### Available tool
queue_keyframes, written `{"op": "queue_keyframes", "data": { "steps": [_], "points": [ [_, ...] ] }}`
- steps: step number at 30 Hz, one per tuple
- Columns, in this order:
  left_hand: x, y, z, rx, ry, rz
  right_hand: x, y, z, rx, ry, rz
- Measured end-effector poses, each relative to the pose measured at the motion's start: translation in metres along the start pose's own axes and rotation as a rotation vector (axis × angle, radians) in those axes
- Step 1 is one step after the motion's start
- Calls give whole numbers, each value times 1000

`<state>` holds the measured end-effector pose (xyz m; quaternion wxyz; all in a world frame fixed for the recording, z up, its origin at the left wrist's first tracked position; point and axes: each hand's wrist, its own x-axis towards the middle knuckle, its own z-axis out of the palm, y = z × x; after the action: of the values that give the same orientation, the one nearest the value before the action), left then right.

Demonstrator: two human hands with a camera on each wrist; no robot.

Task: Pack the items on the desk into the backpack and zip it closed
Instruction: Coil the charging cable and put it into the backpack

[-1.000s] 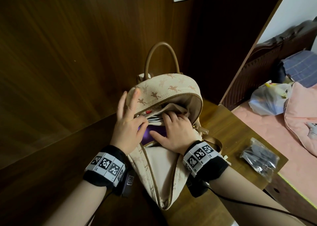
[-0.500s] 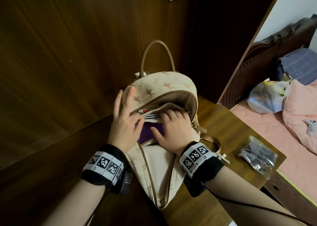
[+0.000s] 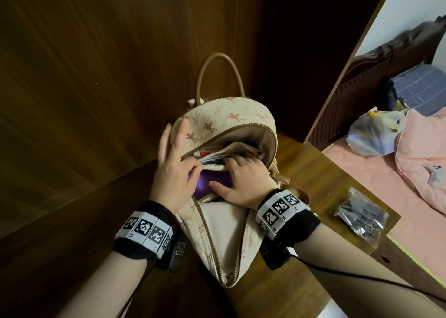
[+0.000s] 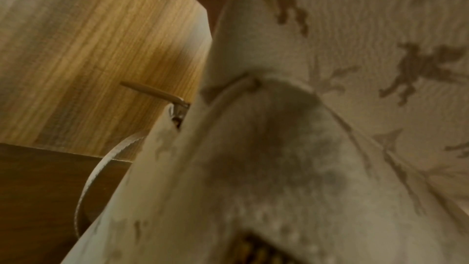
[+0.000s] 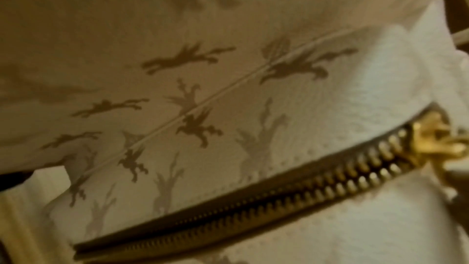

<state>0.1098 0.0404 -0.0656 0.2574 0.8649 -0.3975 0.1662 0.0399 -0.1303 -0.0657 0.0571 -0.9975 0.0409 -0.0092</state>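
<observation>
The backpack (image 3: 226,134) stands on the counter (image 3: 321,172), mouth gaping, zip wide open down its near side. The left hand (image 3: 173,170) is on the bag's left rim, two fingers stretched flat up the printed fabric while thumb and a curled finger pinch the rim edge just beside the papers (image 3: 212,159) inside. The right hand (image 3: 243,180) is down in the opening, fingers bent into the mouth and lying over the purple item (image 3: 212,185); whether they grip it or just push cannot be told from here. That purple thing sits low at the near lip, only partly in. The bag looks soft and slumpy, so the rim will likely fold unless it is held open; the firmest hold looks to be the stitched edge by the zip teeth (image 5: 291,186), or the stiff loop handle (image 3: 217,76) at the top. The papers look light and easily creased, so a flat push seems better than a squeeze. Still out on the right of the counter, well apart from the bag, lies a crinkly plastic packet (image 3: 362,216), probably light and slippery; pinching a fold of the wrapper would likely serve. The gold slider (image 5: 431,140) shows at the zip's end.
</observation>
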Motion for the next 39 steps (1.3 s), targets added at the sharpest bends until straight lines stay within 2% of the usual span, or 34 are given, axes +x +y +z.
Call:
{"op": "queue_keyframes", "data": {
  "steps": [12,23,25,28,31,39],
  "points": [
    [1,-1,-1,23,-20,2,8,-1,-9,-100,30,-24],
    [-2,2,-4,27,-47,22,18,8,-12,-177,-185,-16],
    [-2,1,-4,22,-32,14,15,10,-13,-148,-167,-42],
    [-2,1,-3,27,-7,-19,12,13,-15,21,-70,-111],
    [-1,1,-2,47,-1,-34,8,14,-17,45,-36,-148],
    [-2,3,0,43,19,-9,8,13,-13,-96,-33,10]
  ]
}}
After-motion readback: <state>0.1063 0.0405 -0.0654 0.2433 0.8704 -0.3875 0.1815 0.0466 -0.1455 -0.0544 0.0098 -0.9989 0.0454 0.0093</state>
